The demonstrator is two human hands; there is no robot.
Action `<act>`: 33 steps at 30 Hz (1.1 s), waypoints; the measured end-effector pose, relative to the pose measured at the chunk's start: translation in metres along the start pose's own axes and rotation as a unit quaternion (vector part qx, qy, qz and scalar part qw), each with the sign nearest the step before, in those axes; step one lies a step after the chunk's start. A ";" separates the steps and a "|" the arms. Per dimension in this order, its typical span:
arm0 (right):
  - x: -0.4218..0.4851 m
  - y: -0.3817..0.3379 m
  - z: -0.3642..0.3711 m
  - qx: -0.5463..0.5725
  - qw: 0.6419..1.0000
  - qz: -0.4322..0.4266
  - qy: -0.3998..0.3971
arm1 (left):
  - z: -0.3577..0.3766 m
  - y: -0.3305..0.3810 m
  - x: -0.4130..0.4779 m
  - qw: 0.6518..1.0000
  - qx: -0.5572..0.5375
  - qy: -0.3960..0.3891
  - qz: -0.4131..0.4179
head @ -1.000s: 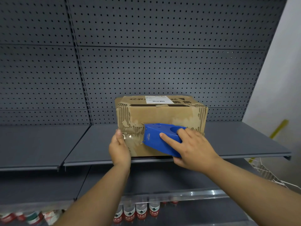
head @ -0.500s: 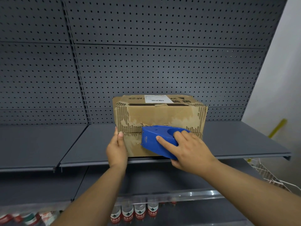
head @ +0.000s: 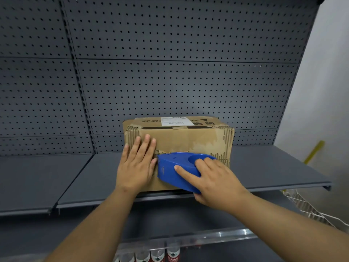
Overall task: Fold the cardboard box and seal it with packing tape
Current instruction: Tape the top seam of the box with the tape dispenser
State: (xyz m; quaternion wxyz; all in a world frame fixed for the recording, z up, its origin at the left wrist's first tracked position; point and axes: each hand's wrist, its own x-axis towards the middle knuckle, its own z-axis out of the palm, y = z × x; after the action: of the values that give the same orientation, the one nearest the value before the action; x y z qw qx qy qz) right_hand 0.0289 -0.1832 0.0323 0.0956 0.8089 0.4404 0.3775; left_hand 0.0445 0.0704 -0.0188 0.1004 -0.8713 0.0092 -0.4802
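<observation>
Light: you see even, moderate light, brightest on the right wall (head: 324, 82) | Shadow: soft, deep under the shelf (head: 264, 167) | Glare: streak on the clear rail (head: 219, 234) | Distortion: pegboard (head: 170, 72) lines bow at your frame edges | Blur: bottles (head: 172, 255) soft

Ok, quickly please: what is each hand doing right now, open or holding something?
Left hand: open, fingers flat against the front of the box.
Right hand: holding the blue tape dispenser.

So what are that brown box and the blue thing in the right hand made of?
Box: corrugated cardboard, matte brown; torn outer paper bares fluted ribs at its corners. Blue tape dispenser: seemingly hard moulded plastic, smooth with slight sheen; even colour, rounded edges.
</observation>
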 end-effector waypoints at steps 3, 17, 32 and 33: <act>0.000 0.006 0.001 -0.003 1.000 -0.015 0.000 | 0.011 -0.004 -0.003 0.998 0.022 0.048 0.028; -0.017 0.044 0.000 -0.007 0.995 -0.088 -0.040 | 0.026 0.000 -0.014 0.993 0.045 0.104 0.031; -0.061 0.111 -0.025 -0.049 0.994 -0.033 -0.089 | 0.023 0.003 -0.014 0.995 0.044 0.090 0.024; -0.062 0.111 -0.023 -0.052 0.995 -0.034 -0.084 | 0.023 0.003 -0.014 0.995 0.043 0.089 0.023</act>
State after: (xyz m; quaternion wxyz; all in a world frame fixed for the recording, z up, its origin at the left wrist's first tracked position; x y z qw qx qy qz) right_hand 0.0641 -0.3015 0.0700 0.1871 0.8162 0.4381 0.3270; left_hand 0.0569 0.0728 -0.0428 0.1474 -0.8198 0.0173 -0.5532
